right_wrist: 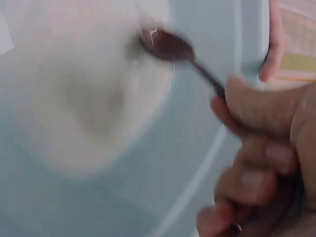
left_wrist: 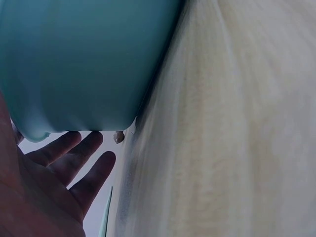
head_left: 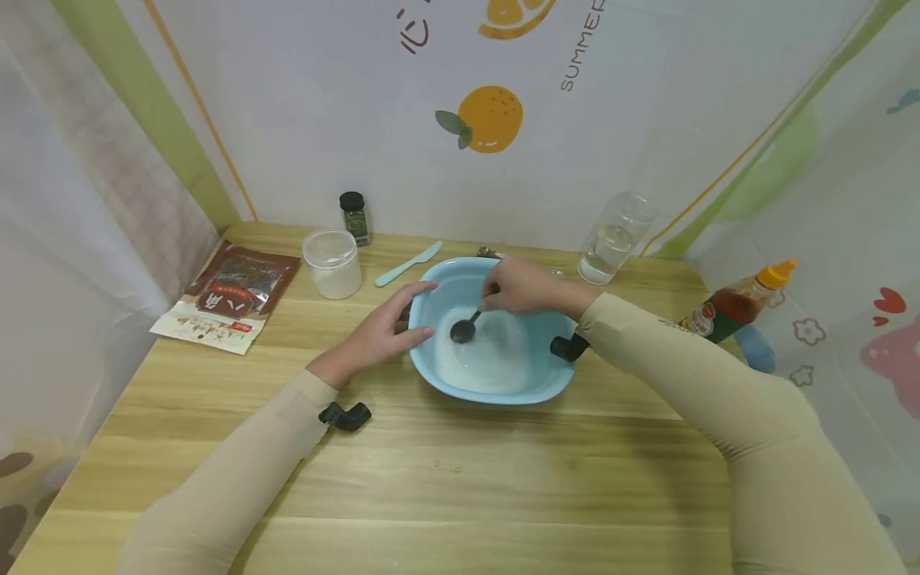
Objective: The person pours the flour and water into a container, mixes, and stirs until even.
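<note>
A light blue basin (head_left: 548,382) stands on the table with a whitish, cloudy liquid (head_left: 481,369) at its bottom. My left hand (head_left: 377,326) holds the basin's left side, the thumb over the rim and the other fingers against the outer wall (left_wrist: 94,74). My right hand (head_left: 523,286) reaches over the basin and grips a dark spoon (head_left: 463,331) by its handle. In the right wrist view the spoon's bowl (right_wrist: 168,46) is low over the liquid, slightly blurred; whether it dips in is hard to tell.
Left on the wooden table (head_left: 446,487) lie a spice packet (head_left: 230,295), a lidded clear jar (head_left: 333,267), a black-capped herb bottle (head_left: 354,218) and a pale green knife (head_left: 408,264). To the right stand a glass of water (head_left: 607,251) and an orange-capped sauce bottle (head_left: 740,302).
</note>
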{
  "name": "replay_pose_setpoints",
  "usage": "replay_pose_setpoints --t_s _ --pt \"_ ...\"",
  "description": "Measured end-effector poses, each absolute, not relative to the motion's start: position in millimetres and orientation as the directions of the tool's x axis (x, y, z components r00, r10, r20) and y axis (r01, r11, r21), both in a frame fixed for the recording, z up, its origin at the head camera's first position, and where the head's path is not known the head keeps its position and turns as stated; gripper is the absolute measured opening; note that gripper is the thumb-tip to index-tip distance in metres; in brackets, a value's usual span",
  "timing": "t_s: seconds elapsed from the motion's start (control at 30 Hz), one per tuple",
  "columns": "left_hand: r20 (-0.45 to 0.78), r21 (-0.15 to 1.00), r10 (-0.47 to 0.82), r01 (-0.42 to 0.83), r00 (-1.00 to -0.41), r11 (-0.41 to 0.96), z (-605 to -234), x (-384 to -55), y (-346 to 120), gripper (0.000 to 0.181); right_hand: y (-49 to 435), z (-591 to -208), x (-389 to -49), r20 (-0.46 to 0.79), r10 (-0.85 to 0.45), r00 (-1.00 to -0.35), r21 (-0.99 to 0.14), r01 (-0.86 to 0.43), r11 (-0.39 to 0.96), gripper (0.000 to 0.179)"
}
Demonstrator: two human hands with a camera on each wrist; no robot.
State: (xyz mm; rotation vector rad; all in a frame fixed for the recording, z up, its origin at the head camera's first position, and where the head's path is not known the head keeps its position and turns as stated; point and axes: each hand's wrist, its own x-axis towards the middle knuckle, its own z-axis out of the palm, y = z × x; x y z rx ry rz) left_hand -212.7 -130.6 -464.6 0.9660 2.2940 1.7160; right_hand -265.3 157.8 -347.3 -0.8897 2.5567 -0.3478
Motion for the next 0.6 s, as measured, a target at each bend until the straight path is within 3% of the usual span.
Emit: replay_pose_setpoints --t_s 0.1,0.17,0.3,0.43,0.53,0.6 --pt "0.270 0.894 0.552 0.419 -0.789 0.162 -466 -213 -129 0.073 169 -344 -270 -0.266 -0.549 -0.793 -0.295 -0.475 0.829 0.024" --pt "0.271 0.891 0.550 0.422 -0.790 0.166 -466 -214 -129 0.073 178 -339 -271 -0.282 -0.519 -0.807 -0.252 -0.460 0.852 0.025" --pt "0.274 0.891 0.547 0.422 -0.791 0.164 -466 -214 -130 0.073 187 -329 -268 -0.355 -0.556 -0.752 -0.216 -0.512 0.831 0.019" --pt "0.273 0.893 0.550 0.420 -0.789 0.160 -466 -214 -131 0.073 181 -334 -265 -0.417 -0.636 -0.649 -0.304 -0.560 0.771 0.019" --pt "0.274 0.894 0.547 0.419 -0.791 0.158 -467 -214 -132 0.073 174 -342 -267 -0.381 -0.660 -0.647 -0.367 -0.550 0.751 0.022" --pt "0.274 0.895 0.548 0.418 -0.790 0.155 -468 -214 -131 0.073 173 -345 -270 -0.338 -0.640 -0.690 -0.369 -0.529 0.764 0.023"
